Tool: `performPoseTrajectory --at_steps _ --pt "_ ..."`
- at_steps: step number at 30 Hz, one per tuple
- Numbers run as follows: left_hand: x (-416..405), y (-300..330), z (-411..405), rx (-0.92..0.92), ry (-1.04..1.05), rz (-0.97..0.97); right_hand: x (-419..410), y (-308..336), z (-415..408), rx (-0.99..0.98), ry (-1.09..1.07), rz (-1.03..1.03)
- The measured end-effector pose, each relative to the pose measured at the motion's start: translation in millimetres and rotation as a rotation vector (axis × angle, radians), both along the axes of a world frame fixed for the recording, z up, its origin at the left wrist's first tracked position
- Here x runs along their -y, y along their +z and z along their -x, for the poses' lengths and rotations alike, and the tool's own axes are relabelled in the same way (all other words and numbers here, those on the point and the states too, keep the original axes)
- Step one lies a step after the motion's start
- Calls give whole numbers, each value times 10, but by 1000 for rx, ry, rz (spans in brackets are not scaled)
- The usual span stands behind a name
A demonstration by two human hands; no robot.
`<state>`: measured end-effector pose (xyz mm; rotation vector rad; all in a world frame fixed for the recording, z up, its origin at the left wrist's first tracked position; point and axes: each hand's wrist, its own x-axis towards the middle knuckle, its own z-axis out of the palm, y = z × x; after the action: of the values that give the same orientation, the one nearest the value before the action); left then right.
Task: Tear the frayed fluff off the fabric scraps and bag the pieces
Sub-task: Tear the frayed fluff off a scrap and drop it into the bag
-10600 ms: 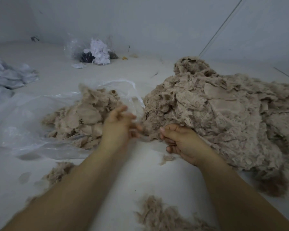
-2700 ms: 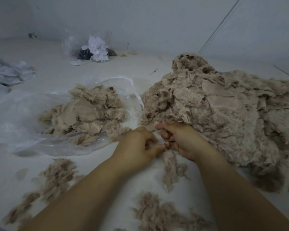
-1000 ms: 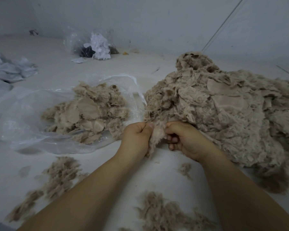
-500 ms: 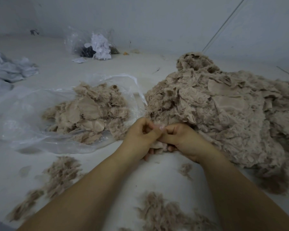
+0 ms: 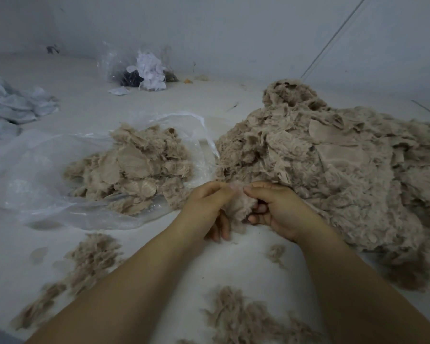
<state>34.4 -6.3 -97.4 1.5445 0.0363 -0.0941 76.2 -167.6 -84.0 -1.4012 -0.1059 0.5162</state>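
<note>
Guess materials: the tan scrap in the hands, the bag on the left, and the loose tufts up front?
Scrap, pinched by the left hand and right hand: looks like pile fabric, fuzzy and matte, fibres fraying at the edge.
Bag: thin clear plastic film, glossy, wrinkled, with pieces visible through it.
Tufts: loose torn fibre, wispy, same tan; exact fibre type cannot be told.
</note>
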Motion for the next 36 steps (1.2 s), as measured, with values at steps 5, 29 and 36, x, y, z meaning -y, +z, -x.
performPoseTrajectory --at_steps 5,29,36 --pt "-3 -10 -2 16 72 -122 -5 13 1 -21 -24 -12" --pt "-111 60 2 -83 -62 -59 0 -20 16 86 47 45" --pt "-236 62 49 -62 -209 56 -18 -32 -8 46 -51 6"
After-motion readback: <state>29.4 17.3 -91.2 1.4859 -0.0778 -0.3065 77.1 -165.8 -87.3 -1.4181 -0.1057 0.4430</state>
